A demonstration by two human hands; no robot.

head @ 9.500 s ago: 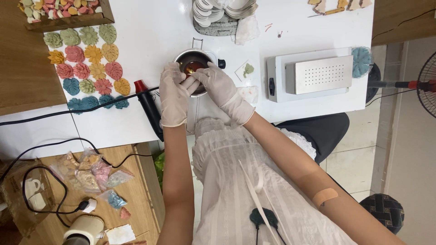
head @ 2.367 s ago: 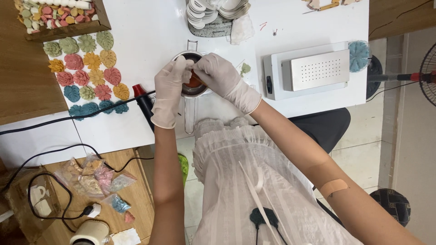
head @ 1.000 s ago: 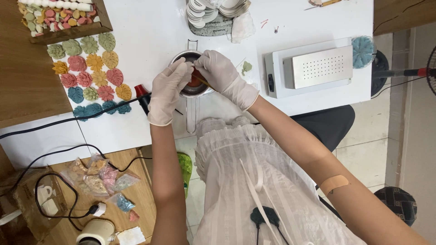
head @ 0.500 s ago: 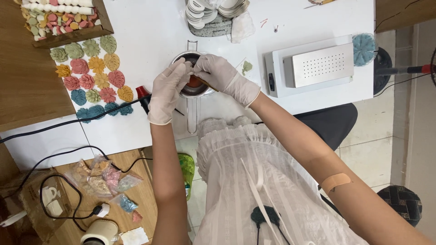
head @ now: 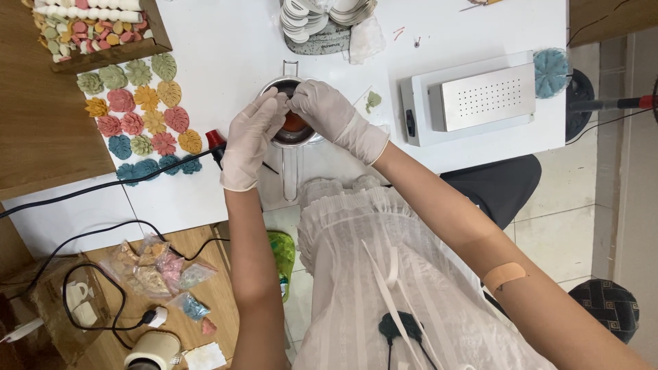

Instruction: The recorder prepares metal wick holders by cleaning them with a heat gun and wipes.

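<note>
While both gloved hands meet over the pot (head: 295, 133) near the tabletop's front edge, left hand (head: 248, 140) and right hand (head: 327, 113) pinch something small; stay right above the orange liquid.

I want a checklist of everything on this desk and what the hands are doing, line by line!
Surface: white table, with a wooden board at its left.
Job's things: small metal pot holding something reddish, its long handle pointing toward the person.
Clutter: colourful leaf and flower shapes; wooden tray of small pieces; stack of white pieces; white box with perforated metal top; blue round piece.
Grippers: gloved left hand and gloved right hand meet over the pot; what the fingers pinch is hidden.
Cables: black cable crosses the table.
Surroundings: tiled floor; low wooden shelf with small bags.
</note>
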